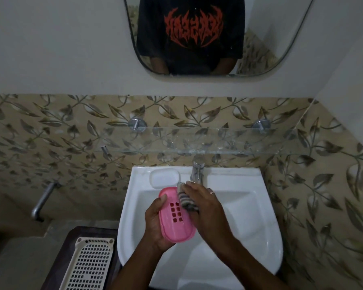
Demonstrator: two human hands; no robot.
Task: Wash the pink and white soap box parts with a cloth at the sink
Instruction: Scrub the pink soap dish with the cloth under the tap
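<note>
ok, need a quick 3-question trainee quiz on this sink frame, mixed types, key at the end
1. True or false: the white soap box part sits on the sink rim, left of the tap.
2. Fill in: the right hand presses a striped ____ against the pink soap box part.
3. What holds the pink soap box part over the basin? A) left hand B) the tap C) nothing, it lies in the basin

Key: 1 true; 2 cloth; 3 A
</note>
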